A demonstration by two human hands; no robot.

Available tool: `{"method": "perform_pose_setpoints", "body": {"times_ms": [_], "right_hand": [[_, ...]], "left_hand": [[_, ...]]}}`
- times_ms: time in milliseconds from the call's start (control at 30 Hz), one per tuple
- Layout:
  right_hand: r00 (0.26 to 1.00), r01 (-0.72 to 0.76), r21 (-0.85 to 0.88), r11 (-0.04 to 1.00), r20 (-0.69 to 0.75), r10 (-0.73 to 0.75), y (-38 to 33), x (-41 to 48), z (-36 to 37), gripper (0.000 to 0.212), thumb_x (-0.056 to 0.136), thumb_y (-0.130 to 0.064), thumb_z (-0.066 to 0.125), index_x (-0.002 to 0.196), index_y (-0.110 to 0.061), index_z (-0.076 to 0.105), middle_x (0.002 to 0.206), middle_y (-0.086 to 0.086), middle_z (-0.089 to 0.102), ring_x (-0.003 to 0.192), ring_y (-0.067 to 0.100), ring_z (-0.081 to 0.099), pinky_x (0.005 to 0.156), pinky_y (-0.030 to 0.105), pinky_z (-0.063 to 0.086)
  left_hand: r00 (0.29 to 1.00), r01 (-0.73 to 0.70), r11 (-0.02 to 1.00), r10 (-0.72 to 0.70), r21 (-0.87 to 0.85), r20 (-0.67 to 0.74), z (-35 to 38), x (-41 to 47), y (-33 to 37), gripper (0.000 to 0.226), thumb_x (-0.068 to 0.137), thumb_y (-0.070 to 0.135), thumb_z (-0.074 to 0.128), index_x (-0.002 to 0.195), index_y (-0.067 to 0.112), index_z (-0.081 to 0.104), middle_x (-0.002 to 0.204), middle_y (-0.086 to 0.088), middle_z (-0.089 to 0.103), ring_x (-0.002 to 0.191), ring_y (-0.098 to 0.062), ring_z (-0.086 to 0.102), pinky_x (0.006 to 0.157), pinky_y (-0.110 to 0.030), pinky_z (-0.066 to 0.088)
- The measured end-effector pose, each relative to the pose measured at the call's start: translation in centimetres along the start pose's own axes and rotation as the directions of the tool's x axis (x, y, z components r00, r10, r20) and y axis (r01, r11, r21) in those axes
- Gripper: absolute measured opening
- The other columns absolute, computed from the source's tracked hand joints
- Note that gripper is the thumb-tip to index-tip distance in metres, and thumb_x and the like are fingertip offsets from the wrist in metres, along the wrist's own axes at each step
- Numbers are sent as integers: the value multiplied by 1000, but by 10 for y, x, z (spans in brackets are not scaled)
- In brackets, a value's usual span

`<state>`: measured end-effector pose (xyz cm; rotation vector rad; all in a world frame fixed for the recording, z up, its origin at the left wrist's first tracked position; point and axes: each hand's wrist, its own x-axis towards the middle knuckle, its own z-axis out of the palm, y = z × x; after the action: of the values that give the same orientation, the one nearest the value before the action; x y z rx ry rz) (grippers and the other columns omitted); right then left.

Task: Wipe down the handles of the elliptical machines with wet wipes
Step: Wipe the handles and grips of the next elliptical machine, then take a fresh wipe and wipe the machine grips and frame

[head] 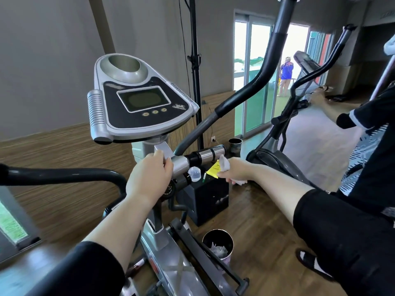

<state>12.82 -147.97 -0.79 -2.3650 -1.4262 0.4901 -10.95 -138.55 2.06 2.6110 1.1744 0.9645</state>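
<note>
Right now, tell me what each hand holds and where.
Left hand grips the handlebar at its inner end. Right hand holds a wipe, bunched, round its middle.

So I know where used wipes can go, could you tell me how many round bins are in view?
2. The near bin, holding crumpled wipes, stands beside the elliptical's frame; the far bin stands behind the black box. Others may be hidden.
</note>
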Motion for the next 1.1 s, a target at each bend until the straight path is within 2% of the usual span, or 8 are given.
{"method": "perform_pose_setpoints", "body": {"times_ms": [100,267,467,600,800,900,1000,1100], "right_hand": [[997,69,-106,992,-11,-70,-17,-21,-6,33,90,-44,58,74,-15,56,78,1,62,77,20,59,73,32,44],[988,130,-132,983,-64,-140,-57,-51,-19,28,87,-31,55,65,-16,47,68,2,52,68,23,50,56,27,39],[914,367,-112,923,-139,-381,-121,-94,-11,39,93,-23,39,55,-15,30,57,0,35,60,19,34,53,29,31],[825,525,-125,842,-167,-539,-168,-100,17,47,93,-30,48,54,-17,26,56,-1,32,54,18,31,54,30,30],[619,758,-95,646,-206,-757,-247,-105,53,50,97,-36,48,56,-9,43,61,2,44,54,12,40,55,31,31],[555,824,-24,566,-165,-815,-280,-111,77,43,93,-32,52,54,-13,47,58,-1,49,56,13,49,57,30,38],[490,872,29,489,-93,-867,-311,-122,108,47,93,-30,54,50,-20,38,52,-5,45,52,10,46,51,21,32],[464,885,35,463,-20,-885,-335,-123,139,44,95,-31,52,53,-19,43,58,-2,50,57,14,49,55,26,32]], "left_hand": [[1000,-2,999,2,-38,8,-15,-8,1,20,96,29,48,82,16,52,82,-2,56,73,-23,56,63,-34,44],[1000,12,999,-11,-48,12,-42,-17,2,16,90,29,51,83,22,63,86,6,61,80,-20,57,70,-36,50],[1000,26,1000,-26,-18,-7,-79,-50,-20,13,88,32,52,81,28,63,83,11,62,80,-11,57,70,-33,51],[995,89,996,-88,31,-39,-110,-77,-52,13,89,34,52,81,30,62,81,14,62,78,-8,57,66,-31,50],[966,231,968,-217,96,-139,-162,-122,-112,12,89,33,55,82,27,64,82,10,63,79,-10,57,69,-32,50],[943,308,943,-286,124,-169,-182,-154,-147,9,86,34,56,80,28,60,79,10,60,76,-13,57,67,-31,49],[921,378,914,-355,145,-160,-196,-190,-180,8,85,32,57,78,28,58,77,10,60,74,-14,56,69,-33,50],[896,435,887,-409,154,-174,-202,-219,-205,16,86,31,56,71,28,54,71,9,57,69,-13,53,66,-33,48]]}}
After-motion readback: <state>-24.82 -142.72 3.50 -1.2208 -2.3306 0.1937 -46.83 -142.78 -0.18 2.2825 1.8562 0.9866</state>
